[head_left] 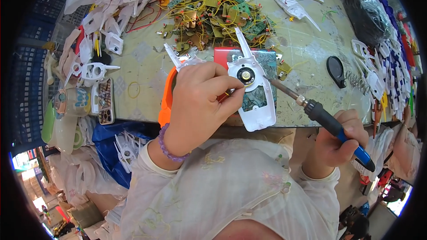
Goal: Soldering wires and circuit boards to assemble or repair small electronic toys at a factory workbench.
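Observation:
My right hand (340, 140) grips a soldering iron (327, 118) by its black and blue handle. Its metal tip points left, close to the round speaker (246, 76) set in a white plastic housing half (258, 118). This housing lies at the table's front edge, its narrow arm pointing away from me. Beside the speaker, the thumb and forefinger of my left hand (198, 100) are pinched on what looks like a thin wire, mostly hidden by the fingers. A red and dark patterned box (269, 60) lies under the housing. An orange piece (166, 102) is partly covered by my left hand.
Behind the housing rises a heap of small circuit boards (213, 15) with yellow wires. White plastic parts (111, 18) pile up at the far left. A compartment box (106, 100) sits at left; a black oval part (336, 71) and a spring (357, 81) lie at right.

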`<state>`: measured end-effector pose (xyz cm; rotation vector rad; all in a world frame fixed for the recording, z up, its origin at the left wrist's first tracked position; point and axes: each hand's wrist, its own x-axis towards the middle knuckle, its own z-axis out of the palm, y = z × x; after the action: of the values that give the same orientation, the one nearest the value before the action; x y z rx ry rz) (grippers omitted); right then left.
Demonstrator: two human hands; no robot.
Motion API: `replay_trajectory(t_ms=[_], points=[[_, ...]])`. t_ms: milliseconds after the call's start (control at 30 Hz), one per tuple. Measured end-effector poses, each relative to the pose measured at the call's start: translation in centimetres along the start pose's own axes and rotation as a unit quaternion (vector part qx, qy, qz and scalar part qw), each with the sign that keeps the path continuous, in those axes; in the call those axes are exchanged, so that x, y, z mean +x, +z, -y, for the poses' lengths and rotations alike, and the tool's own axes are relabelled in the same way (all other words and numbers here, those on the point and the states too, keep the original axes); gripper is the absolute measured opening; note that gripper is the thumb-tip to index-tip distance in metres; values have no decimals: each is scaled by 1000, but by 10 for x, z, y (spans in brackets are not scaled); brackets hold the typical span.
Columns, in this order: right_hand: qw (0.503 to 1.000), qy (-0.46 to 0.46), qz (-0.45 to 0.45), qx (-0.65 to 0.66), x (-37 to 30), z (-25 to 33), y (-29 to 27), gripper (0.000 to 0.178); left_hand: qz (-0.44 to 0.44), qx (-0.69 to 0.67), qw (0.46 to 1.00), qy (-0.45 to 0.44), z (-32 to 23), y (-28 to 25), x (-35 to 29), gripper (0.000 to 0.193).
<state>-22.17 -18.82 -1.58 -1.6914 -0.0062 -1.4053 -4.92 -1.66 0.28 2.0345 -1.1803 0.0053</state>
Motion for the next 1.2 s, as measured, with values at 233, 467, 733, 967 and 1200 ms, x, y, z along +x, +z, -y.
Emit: replay_trajectory(t_ms=[233,467,733,967,1200], points=[[996,-12,85,-27,2,3,2,29,-6,54,997,59,0,7,3,6],[990,10,138,-26,6,5,-1,28,7,65,997,47,-2,6,2,7],[982,-21,180,-63,10,3,5,28,11,74,996,49,-2,5,2,6],[985,18,172,-27,9,5,1,25,11,73,996,52,-1,5,2,5],[986,17,162,-41,11,6,4,23,-4,53,997,51,1,8,2,5]])
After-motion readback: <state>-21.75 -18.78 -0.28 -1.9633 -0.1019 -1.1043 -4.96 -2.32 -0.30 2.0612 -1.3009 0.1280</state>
